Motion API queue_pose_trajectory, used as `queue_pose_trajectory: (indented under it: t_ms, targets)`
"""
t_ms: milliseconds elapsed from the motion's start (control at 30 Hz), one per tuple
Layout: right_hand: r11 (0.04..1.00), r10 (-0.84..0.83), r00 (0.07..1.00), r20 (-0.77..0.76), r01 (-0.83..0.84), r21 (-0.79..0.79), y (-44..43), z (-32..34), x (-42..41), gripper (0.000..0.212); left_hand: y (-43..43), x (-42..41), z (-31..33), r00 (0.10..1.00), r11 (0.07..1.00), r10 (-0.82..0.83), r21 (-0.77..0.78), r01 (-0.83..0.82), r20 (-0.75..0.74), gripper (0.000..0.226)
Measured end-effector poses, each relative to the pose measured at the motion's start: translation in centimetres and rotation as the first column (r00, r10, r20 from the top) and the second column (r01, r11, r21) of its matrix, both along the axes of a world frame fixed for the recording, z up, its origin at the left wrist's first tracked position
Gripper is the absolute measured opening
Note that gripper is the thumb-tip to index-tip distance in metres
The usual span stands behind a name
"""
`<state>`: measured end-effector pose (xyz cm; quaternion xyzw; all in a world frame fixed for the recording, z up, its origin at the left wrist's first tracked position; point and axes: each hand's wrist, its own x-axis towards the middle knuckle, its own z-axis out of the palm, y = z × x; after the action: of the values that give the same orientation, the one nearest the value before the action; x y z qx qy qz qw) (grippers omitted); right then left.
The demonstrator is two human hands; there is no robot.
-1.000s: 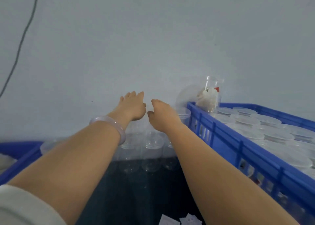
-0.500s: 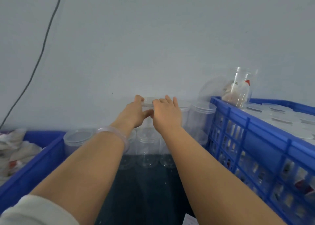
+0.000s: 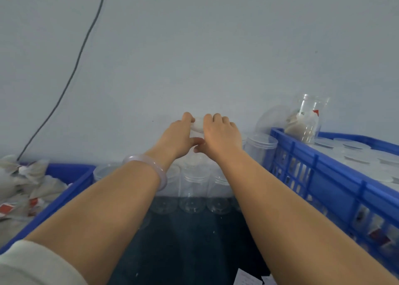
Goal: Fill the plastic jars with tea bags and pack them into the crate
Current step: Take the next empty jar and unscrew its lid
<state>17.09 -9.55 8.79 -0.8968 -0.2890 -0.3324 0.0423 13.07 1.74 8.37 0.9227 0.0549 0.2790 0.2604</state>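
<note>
Both my hands reach to the wall over a stack of empty clear plastic jars (image 3: 192,184). My left hand (image 3: 179,136) and my right hand (image 3: 220,134) both curl around the top jar of the stack; its translucent lid (image 3: 198,125) shows between my fingers. At the right stands a blue crate (image 3: 336,176) packed with lidded jars (image 3: 356,153). A filled, open jar of tea bags (image 3: 306,122) sits tilted on the crate's far corner. Loose tea bags (image 3: 23,187) lie in a blue bin (image 3: 71,183) at the left.
More empty lidded jars (image 3: 261,146) stand against the wall beside the crate. A dark table surface (image 3: 190,241) lies between bin and crate, with paper scraps (image 3: 246,278) near the front edge. A black cable (image 3: 71,77) runs down the wall at the left.
My hands have risen and closed around the top jar of the stack. The view has tilted up and left, bringing the tea bag bin into sight.
</note>
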Motion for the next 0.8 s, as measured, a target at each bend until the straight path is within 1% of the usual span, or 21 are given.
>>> queue_pose_trajectory:
  t_ms: [67,133,200,233,300,367,400,433,467,500,567,667,733,800]
  targets:
    - [0.997,0.015,0.998,-0.067,-0.010,0.079,-0.4,1.0,-1.5,0.081,-0.8,-1.8,1.2,0.999,0.999,-0.036,0.018,0.036,0.016,0.055]
    - [0.986,0.073,0.979,-0.190,-0.042,0.160,-1.2,1.5,-3.4,0.084,-1.7,-3.9,1.2,0.998,0.998,-0.066,0.006,0.066,0.022,0.054]
    - [0.978,0.144,0.945,-0.294,-0.090,0.190,-2.3,1.1,-5.5,0.087,-2.0,-6.0,-0.1,0.996,0.995,-0.074,-0.059,0.077,0.039,0.057]
    - [0.976,0.176,0.928,-0.328,-0.119,0.185,-2.8,0.5,-6.8,0.089,-2.0,-7.3,-1.2,0.996,0.987,-0.075,-0.137,0.081,0.054,0.063]
    - [0.963,0.249,0.888,-0.386,-0.183,0.200,-3.7,-1.7,-9.7,0.090,-1.9,-10.2,-4.0,0.994,0.934,-0.082,-0.344,0.100,0.068,0.091]
    - [0.931,0.347,0.842,-0.413,-0.255,0.262,-4.6,-4.8,-12.7,0.085,-2.3,-13.3,-7.3,0.983,0.825,-0.173,-0.535,0.181,0.066,0.115]
    - [0.911,0.394,0.818,-0.419,-0.286,0.298,-5.0,-6.6,-14.1,0.081,-2.6,-14.8,-9.0,0.965,0.764,-0.247,-0.596,0.248,0.085,0.119]
    - [0.893,0.431,0.797,-0.423,-0.312,0.323,-5.4,-8.2,-15.3,0.079,-2.9,-16.2,-10.6,0.945,0.718,-0.303,-0.623,0.310,0.121,0.114]
    - [0.880,0.459,0.780,-0.425,-0.336,0.335,-5.8,-9.8,-16.6,0.077,-3.3,-17.6,-12.2,0.936,0.703,-0.317,-0.625,0.340,0.153,0.105]
    - [0.869,0.482,0.764,-0.428,-0.356,0.343,-6.2,-11.2,-17.7,0.076,-3.7,-19.0,-13.6,0.934,0.700,-0.309,-0.623,0.349,0.177,0.095]
    - [0.846,0.524,0.738,-0.425,-0.392,0.362,-7.0,-13.5,-19.8,0.072,-4.7,-21.8,-16.1,0.941,0.700,-0.263,-0.629,0.337,0.211,0.085]
    - [0.775,0.609,0.713,-0.347,-0.439,0.455,-7.9,-16.6,-22.1,0.063,-6.3,-24.9,-19.1,0.942,0.712,-0.197,-0.621,0.328,0.272,0.077]
    - [0.729,0.643,0.705,-0.298,-0.444,0.521,-8.3,-17.8,-23.2,0.060,-7.0,-25.8,-20.0,0.938,0.720,-0.151,-0.615,0.321,0.312,0.076]
    - [0.712,0.658,0.681,-0.321,-0.425,0.558,-8.3,-17.5,-23.7,0.059,-7.3,-25.7,-20.0,0.939,0.721,-0.126,-0.621,0.309,0.320,0.079]
